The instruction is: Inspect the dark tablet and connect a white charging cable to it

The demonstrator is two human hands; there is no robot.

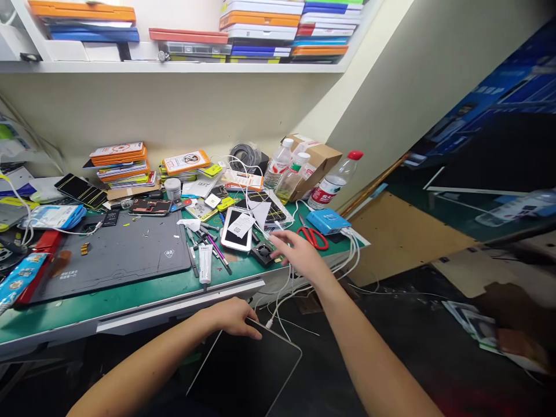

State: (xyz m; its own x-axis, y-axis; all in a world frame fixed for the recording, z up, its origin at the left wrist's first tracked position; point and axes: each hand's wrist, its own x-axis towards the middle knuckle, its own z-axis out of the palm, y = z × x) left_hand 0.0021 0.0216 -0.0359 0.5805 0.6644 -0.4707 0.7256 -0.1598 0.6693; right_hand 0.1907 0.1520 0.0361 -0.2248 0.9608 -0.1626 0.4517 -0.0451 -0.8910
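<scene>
Two bare forearms (156, 353) come in from the bottom edge, and between them a tablet (252, 370) with a dark screen and a thin pale rim lies tilted, below the front of the bench. The left hand (233, 317) is closed over its upper edge, thumb laid on the screen side, the other fingers curled and partly hidden. Just beside that thumb, a white plug (269, 324) sits at the same edge. The right hand (299, 255) reaches over the green tabletop (237, 273), fingers half open and loosely parted, just beside a small black fan (263, 253); whether the fingertips touch it or the thin white cord near them, I cannot tell. Left of the fan lies a white-framed device (235, 245) with a paper slip (241, 225) across its screen, then a white tube (205, 263) and a dark grey work mat (125, 249). On the right hand's other side, red-handled scissors (320, 240) lie near a blue box (326, 220). Behind, plastic bottles (278, 165), one red-capped, stand by a cardboard box (324, 156).
</scene>
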